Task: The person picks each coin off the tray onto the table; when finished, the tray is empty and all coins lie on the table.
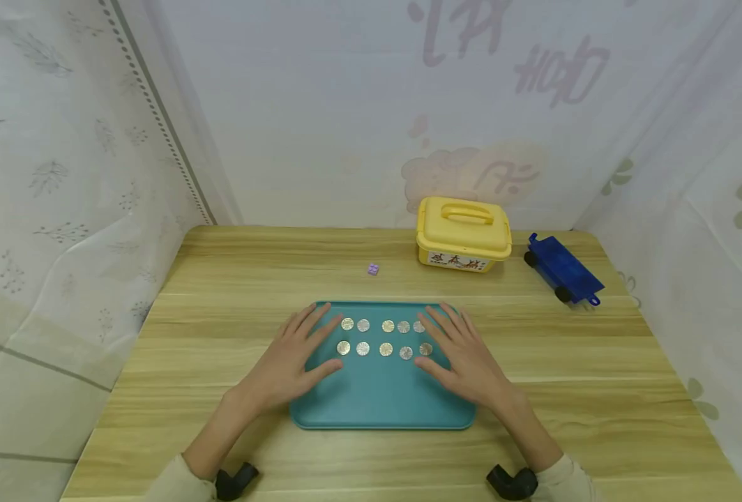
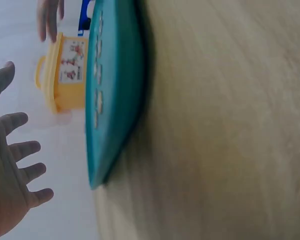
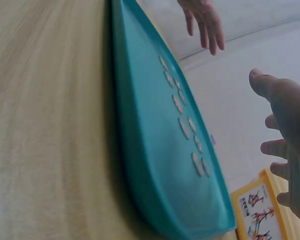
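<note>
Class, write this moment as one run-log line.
left hand: open, above tray | right hand: open, above tray | discs: two rows, on tray

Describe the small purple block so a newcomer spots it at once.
On the wooden table, find the teal tray holding coins, then look beyond its far edge, left of the yellow box. There lies the purple block, far smaller than the box and the only purple thing on the table.

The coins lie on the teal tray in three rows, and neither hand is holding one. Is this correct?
Not quite: the coins lie in two rows, not three, as the head view shows. They are indeed on the teal tray, and neither the left hand nor the right hand is holding one.
</note>
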`<state>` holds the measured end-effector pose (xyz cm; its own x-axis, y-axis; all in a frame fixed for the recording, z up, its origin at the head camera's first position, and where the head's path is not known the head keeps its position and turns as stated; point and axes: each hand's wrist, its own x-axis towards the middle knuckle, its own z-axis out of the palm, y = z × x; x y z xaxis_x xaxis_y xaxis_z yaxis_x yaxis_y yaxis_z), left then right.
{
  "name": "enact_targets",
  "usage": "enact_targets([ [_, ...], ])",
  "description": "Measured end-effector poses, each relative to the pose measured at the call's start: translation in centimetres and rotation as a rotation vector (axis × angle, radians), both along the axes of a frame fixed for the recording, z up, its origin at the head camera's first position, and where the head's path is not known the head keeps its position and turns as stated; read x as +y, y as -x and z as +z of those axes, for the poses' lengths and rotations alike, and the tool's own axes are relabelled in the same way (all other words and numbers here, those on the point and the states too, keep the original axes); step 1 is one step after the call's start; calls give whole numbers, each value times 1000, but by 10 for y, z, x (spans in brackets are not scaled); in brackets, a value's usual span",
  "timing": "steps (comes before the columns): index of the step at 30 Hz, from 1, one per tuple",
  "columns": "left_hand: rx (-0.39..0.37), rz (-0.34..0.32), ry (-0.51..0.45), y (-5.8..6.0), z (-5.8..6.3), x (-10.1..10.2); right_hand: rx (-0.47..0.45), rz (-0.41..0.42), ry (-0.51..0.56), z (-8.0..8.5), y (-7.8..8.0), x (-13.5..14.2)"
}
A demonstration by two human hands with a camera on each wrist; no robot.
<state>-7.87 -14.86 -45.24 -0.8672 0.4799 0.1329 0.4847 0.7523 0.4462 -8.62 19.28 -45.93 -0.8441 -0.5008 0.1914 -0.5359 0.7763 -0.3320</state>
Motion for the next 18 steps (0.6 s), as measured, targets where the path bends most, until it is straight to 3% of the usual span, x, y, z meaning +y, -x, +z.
enact_targets([
  [4, -52, 61, -102, 7, -9, -2, -10, -22, 51, -11, 1, 2],
  [9, -63, 132, -210, 18, -22, -6, -43, -48, 115, -24, 3, 4],
  [15, -81, 193, -293, 30, -38, -9, -77, -94, 213, -39, 6, 4],
  [18, -92, 210, -328, 37, -45, -10, -53, -124, 268, -46, 7, 5],
])
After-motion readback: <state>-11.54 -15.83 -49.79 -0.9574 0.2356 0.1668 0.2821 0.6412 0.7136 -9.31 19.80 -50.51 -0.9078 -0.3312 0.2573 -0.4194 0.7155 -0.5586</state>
